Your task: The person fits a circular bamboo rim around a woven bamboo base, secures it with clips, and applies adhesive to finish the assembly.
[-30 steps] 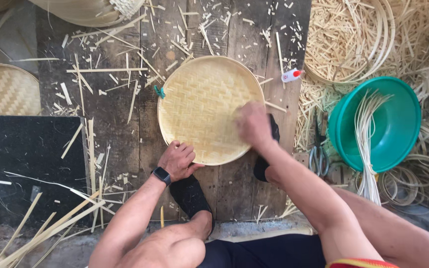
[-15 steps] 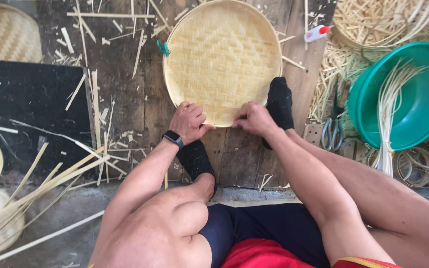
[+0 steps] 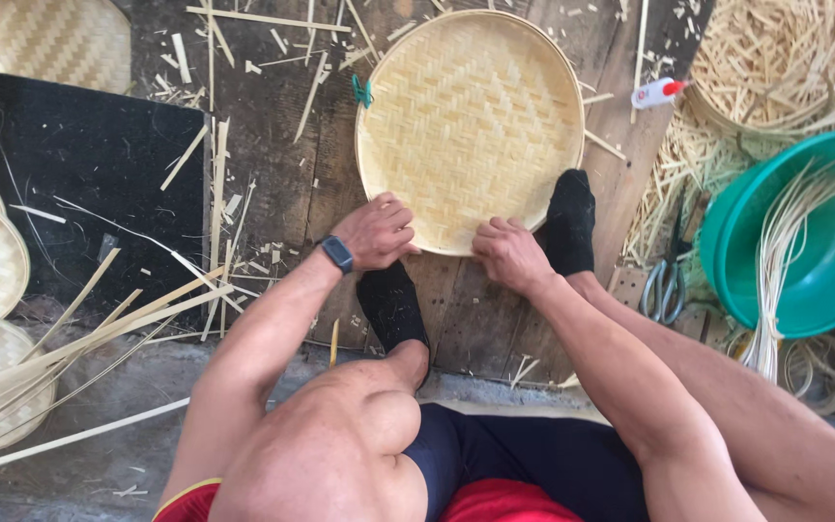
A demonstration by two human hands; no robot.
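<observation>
A round woven bamboo tray point(image 3: 471, 116) lies flat on the dark wooden boards in front of me. My left hand point(image 3: 376, 230), with a dark watch on the wrist, grips the tray's near rim at its lower left. My right hand point(image 3: 508, 253) holds the same near rim a little to the right. Both hands have their fingers curled over the edge. My two feet in black socks point(image 3: 390, 302) rest on the boards, one under the rim between my hands, the other point(image 3: 569, 220) against the tray's right side.
A green plastic basin point(image 3: 804, 242) with pale bamboo strips stands at the right, with scissors point(image 3: 664, 280) beside it. A small glue bottle point(image 3: 654, 93) lies above. Finished woven trays point(image 3: 55, 41) sit at the left around a black mat point(image 3: 70, 184). Long bamboo slats point(image 3: 79, 338) lie at lower left.
My right hand came down from the tray's right side to the near rim, beside my left hand. The view has shifted, so the tray sits higher and closer in the frame.
</observation>
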